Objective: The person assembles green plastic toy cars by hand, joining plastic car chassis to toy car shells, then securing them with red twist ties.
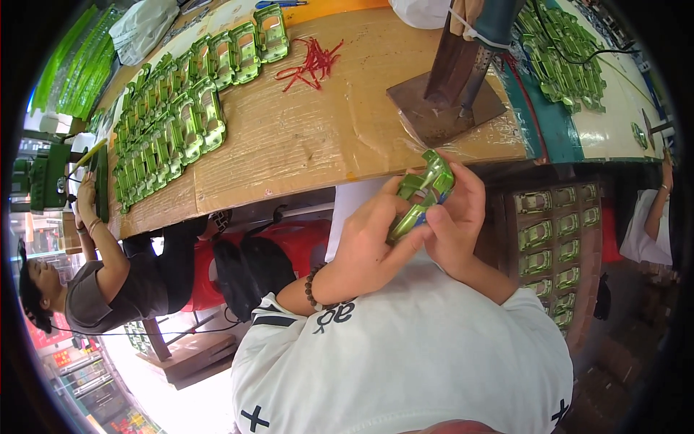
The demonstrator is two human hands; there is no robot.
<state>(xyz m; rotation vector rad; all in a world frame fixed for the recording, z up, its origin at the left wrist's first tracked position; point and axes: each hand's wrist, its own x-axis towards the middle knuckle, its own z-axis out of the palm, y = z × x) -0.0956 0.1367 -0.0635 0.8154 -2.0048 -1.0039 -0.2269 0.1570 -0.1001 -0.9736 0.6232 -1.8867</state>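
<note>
1. Centre: a green part (437, 173), shiny and curved with an opening in it, is held in front of the wearer's chest, at the near edge of the bench (318, 148).
2. The left hand (372, 228) is clamped on the lower left side of the green part, its thumb and fingers closed around it; a dark beaded bracelet (311, 288) circles the wrist.
3. The right hand (460, 220) grips the same part from the right, thumb pressed to its lower portion. Fingers of both hands hide some of its outline; a small blue patch shows near the right thumb.
4. Just beyond the hands, a brown metal stand (441, 119) rises from a flat plate and blocks the view of the bench behind it.
5. On the bench, left: rows of similar green frames (210, 119), set close together; near them, a loose tangle of red strips (311, 66).
6. Upper right: a heap of green pieces (560, 58), crossed by a black cable (596, 53).
7. Below the bench, right: a brown rack (587, 286) bearing more green pieces in columns.
8. Far left: a co-worker (108, 278) reaches toward a green machine (47, 177); a white bag (144, 29) lies above.
</note>
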